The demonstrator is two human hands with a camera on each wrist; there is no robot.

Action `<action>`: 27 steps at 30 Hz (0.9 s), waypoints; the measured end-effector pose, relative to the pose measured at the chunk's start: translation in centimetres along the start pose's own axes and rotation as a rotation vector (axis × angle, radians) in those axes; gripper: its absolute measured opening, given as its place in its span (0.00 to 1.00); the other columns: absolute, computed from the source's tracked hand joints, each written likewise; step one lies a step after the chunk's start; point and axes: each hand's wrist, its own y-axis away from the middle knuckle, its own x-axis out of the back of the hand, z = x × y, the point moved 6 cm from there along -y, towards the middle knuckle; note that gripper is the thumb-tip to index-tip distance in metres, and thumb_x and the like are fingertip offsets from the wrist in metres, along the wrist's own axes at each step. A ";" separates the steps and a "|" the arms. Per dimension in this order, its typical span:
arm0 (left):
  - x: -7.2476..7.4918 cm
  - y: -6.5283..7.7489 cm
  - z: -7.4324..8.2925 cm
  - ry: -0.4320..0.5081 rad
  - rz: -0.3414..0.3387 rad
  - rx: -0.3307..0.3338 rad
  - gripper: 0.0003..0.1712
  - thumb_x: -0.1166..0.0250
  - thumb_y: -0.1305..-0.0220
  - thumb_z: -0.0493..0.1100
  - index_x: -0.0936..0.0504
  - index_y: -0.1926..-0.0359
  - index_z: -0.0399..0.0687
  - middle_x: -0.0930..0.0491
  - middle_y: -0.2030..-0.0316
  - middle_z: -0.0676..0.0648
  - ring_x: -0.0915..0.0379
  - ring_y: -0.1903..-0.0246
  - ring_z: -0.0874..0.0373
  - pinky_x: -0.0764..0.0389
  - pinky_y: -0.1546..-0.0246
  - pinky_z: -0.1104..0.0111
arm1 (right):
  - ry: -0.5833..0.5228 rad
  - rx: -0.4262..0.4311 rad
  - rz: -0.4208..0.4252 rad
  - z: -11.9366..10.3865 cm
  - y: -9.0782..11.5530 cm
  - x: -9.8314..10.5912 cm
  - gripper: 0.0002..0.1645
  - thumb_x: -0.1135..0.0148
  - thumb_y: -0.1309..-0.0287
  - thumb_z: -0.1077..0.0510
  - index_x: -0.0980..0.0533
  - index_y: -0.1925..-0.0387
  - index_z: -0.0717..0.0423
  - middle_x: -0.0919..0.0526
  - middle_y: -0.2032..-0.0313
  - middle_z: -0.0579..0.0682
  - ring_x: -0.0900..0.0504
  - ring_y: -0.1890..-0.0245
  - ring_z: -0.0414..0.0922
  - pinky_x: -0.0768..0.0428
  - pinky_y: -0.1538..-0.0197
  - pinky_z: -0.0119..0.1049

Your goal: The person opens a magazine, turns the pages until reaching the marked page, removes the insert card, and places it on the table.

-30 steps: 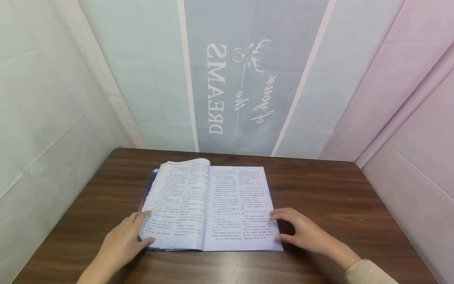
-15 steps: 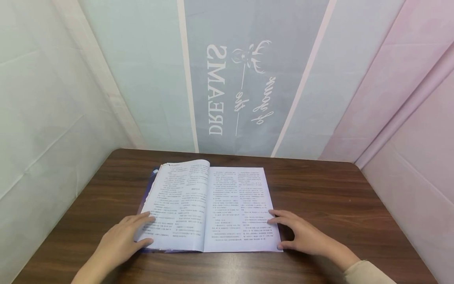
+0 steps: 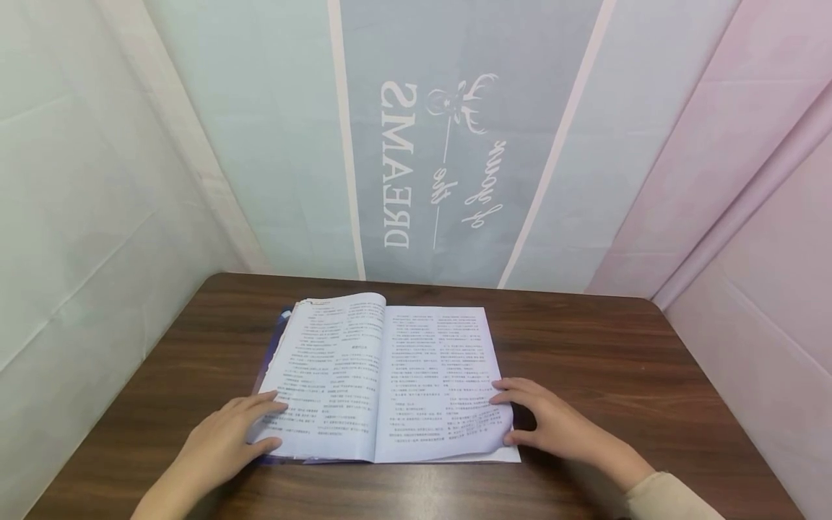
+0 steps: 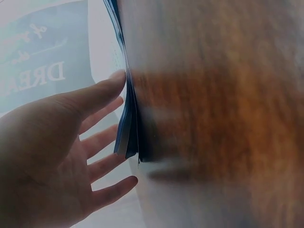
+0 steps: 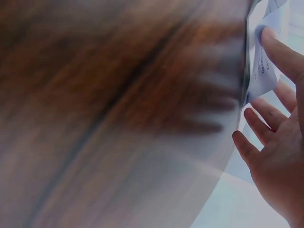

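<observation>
An open magazine (image 3: 416,383) lies on the brown wooden table, its two printed pages facing up. At its lower right corner, my right hand (image 3: 552,422) pinches a single page (image 3: 477,426) between thumb and fingers, and that corner curls up off the sheet beneath. The right wrist view shows the bent page (image 5: 267,78) against the thumb, with the other fingers spread. On the opposite side, my left hand (image 3: 217,440) rests loosely on the left page's outer edge. Its thumb (image 4: 111,88) touches the edge of the stacked pages, the fingers apart.
The brown table (image 3: 585,354) has rounded far corners. Behind it hangs a grey-green curtain (image 3: 455,166) with mirrored lettering and a deer head. Pale fabric walls stand at left and right. A purple-blue cover (image 3: 276,343) shows beneath the magazine's left pages.
The right page's lower corner has gone from flat to curled upward under my right hand, whose thumb moved slightly inward. My left hand slid slightly outward, then stayed nearly still.
</observation>
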 end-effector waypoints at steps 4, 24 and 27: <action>0.2 -0.1 0.1 -0.002 0.003 -0.004 0.29 0.23 0.50 0.53 0.16 0.46 0.53 0.23 0.41 0.42 0.27 0.43 0.39 0.24 0.51 0.39 | -0.007 0.042 0.053 -0.4 -0.5 0.7 0.26 0.22 0.51 0.52 0.20 0.49 0.47 0.23 0.40 0.50 0.28 0.38 0.55 0.28 0.39 0.58; 0.8 -1.4 5.5 0.134 0.081 -0.082 0.23 0.24 0.45 0.47 0.17 0.47 0.59 0.19 0.46 0.55 0.23 0.44 0.52 0.21 0.46 0.52 | -0.110 0.165 0.262 -2.8 -3.0 3.5 0.25 0.19 0.58 0.59 0.21 0.56 0.46 0.20 0.45 0.48 0.26 0.41 0.49 0.40 0.35 0.19; 0.9 -1.8 6.8 0.166 0.114 -0.125 0.22 0.24 0.44 0.47 0.17 0.47 0.60 0.19 0.46 0.57 0.23 0.44 0.55 0.22 0.45 0.53 | -0.133 0.179 0.279 -3.6 -3.3 3.9 0.25 0.19 0.58 0.59 0.22 0.57 0.45 0.20 0.45 0.48 0.26 0.40 0.49 0.40 0.34 0.21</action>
